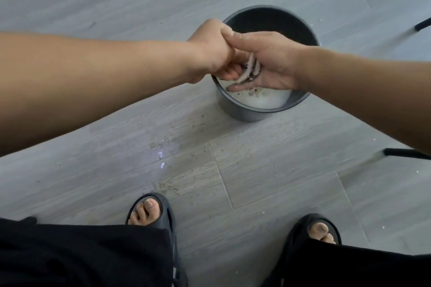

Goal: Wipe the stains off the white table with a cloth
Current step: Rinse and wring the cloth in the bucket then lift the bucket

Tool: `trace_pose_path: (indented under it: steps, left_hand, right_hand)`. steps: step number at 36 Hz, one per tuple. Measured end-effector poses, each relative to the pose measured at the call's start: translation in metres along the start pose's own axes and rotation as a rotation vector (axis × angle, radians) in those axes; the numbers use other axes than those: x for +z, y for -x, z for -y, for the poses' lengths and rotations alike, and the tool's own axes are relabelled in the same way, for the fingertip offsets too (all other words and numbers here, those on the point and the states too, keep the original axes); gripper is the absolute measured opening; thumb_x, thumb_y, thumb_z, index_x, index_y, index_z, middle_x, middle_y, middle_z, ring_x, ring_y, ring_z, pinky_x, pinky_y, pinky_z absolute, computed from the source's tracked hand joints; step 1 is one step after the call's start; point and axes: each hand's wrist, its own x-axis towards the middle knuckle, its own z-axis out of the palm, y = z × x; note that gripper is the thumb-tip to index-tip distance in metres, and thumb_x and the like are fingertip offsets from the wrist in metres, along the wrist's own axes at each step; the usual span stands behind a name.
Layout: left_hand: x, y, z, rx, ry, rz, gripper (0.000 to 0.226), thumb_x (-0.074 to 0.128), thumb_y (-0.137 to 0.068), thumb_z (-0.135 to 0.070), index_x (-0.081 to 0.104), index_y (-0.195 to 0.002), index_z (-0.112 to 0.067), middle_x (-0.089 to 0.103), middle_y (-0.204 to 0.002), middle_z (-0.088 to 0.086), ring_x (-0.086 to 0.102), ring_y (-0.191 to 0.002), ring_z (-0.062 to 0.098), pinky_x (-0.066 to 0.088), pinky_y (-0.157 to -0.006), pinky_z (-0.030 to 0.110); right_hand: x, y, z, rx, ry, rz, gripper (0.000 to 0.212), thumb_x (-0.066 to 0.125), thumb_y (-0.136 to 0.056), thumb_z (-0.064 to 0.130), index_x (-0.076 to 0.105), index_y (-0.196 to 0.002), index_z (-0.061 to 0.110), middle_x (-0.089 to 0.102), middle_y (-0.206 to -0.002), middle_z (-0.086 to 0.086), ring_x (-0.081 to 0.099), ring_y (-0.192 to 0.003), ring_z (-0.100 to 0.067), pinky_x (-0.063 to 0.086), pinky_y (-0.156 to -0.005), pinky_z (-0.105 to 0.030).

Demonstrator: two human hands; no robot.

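The soiled cloth (252,69) is clenched in the fingers of the left hand (210,50) and right hand (270,60) above the bucket (245,113), right of centre, presumably so dirt is caught.

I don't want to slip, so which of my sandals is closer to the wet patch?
The left sandal: the wet patch glistens just ahead of its toes; the right sandal stands aside.
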Motion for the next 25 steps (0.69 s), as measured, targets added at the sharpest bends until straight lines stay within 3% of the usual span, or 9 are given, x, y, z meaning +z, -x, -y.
trace_pose_path:
  steps: [2, 4, 6, 9, 13, 16, 18, 21, 25]
  left_hand:
    - [-0.003, 0.000, 0.001, 0.060, -0.077, 0.035, 0.020, 0.071, -0.092, -0.007, 0.069, -0.073, -0.009, 0.065, -0.062, 0.009, 0.061, -0.050, 0.016, 0.048, -0.046, 0.025]
    - [-0.008, 0.001, -0.003, 0.125, -0.108, 0.090, 0.009, 0.079, -0.087, -0.012, 0.074, -0.085, -0.004, 0.066, -0.062, 0.005, 0.059, -0.048, 0.011, 0.043, -0.044, 0.022]
    - [-0.014, -0.001, -0.004, 0.191, -0.120, 0.074, 0.014, 0.081, -0.087, -0.015, 0.075, -0.097, -0.006, 0.066, -0.060, -0.003, 0.057, -0.046, 0.006, 0.042, -0.043, 0.020]
    - [-0.026, -0.012, 0.004, 0.256, -0.165, -0.157, 0.015, 0.068, -0.087, -0.013, 0.076, -0.099, -0.015, 0.064, -0.058, -0.009, 0.057, -0.046, 0.003, 0.046, -0.053, 0.022]
    - [-0.037, -0.031, 0.019, 0.147, -0.232, -0.436, 0.018, 0.053, -0.088, -0.017, 0.070, -0.094, -0.016, 0.057, -0.071, -0.011, 0.056, -0.073, 0.016, 0.045, -0.066, 0.026]
    - [-0.032, -0.040, 0.027, -0.028, -0.227, -0.304, 0.013, 0.051, -0.095, -0.029, 0.058, -0.090, -0.019, 0.057, -0.075, -0.002, 0.056, -0.072, 0.023, 0.038, -0.056, 0.027]
    - [-0.026, -0.040, 0.031, -0.112, -0.213, -0.174, 0.026, 0.044, -0.102, -0.042, 0.050, -0.091, -0.018, 0.057, -0.080, 0.005, 0.054, -0.065, 0.024, 0.037, -0.053, 0.027]
    - [-0.021, -0.037, 0.036, -0.119, -0.269, -0.065, 0.050, 0.029, -0.107, -0.055, 0.053, -0.108, -0.011, 0.056, -0.085, 0.008, 0.056, -0.065, 0.024, 0.040, -0.055, 0.031]
    - [-0.018, -0.037, 0.036, -0.091, -0.331, -0.053, 0.044, 0.026, -0.107, -0.053, 0.046, -0.103, -0.014, 0.058, -0.087, 0.011, 0.057, -0.067, 0.027, 0.042, -0.058, 0.034]
  right_hand:
    - [0.003, 0.000, -0.005, -0.062, -0.059, -0.043, 0.041, 0.064, -0.096, 0.039, 0.063, -0.112, 0.000, 0.064, -0.087, -0.022, 0.062, -0.077, -0.025, 0.057, -0.072, -0.035]
    - [-0.002, 0.002, -0.006, -0.116, -0.052, -0.106, 0.033, 0.063, -0.098, 0.032, 0.066, -0.112, 0.002, 0.067, -0.090, -0.020, 0.063, -0.079, -0.022, 0.054, -0.062, -0.026]
    - [-0.010, 0.004, -0.003, -0.164, -0.093, -0.166, 0.026, 0.062, -0.099, 0.020, 0.068, -0.118, 0.003, 0.067, -0.091, -0.016, 0.063, -0.076, -0.021, 0.046, -0.052, -0.023]
    - [-0.021, 0.004, 0.007, -0.183, -0.153, -0.314, 0.026, 0.061, -0.098, 0.010, 0.067, -0.123, 0.011, 0.061, -0.075, -0.005, 0.049, -0.057, -0.014, 0.032, -0.044, -0.020]
    - [-0.029, 0.009, 0.019, -0.180, -0.068, -0.348, 0.016, 0.058, -0.102, 0.027, 0.067, -0.109, 0.015, 0.044, -0.065, 0.003, 0.032, -0.051, -0.009, 0.021, -0.041, -0.019]
    - [-0.024, 0.013, 0.027, -0.173, -0.021, -0.356, 0.033, 0.056, -0.101, 0.043, 0.059, -0.080, 0.018, 0.035, -0.060, 0.004, 0.027, -0.051, -0.011, 0.016, -0.044, -0.022]
    - [-0.020, 0.015, 0.030, -0.167, -0.025, -0.375, 0.045, 0.054, -0.099, 0.051, 0.052, -0.067, 0.019, 0.031, -0.059, 0.002, 0.024, -0.051, -0.013, 0.013, -0.049, -0.025]
    - [-0.014, 0.016, 0.032, -0.177, -0.011, -0.380, 0.056, 0.046, -0.100, 0.057, 0.044, -0.059, 0.019, 0.031, -0.056, 0.001, 0.023, -0.050, -0.014, 0.011, -0.053, -0.029]
    - [-0.009, 0.016, 0.031, -0.189, 0.047, -0.385, 0.061, 0.037, -0.102, 0.059, 0.036, -0.056, 0.019, 0.029, -0.052, 0.001, 0.023, -0.047, -0.016, 0.012, -0.051, -0.027]
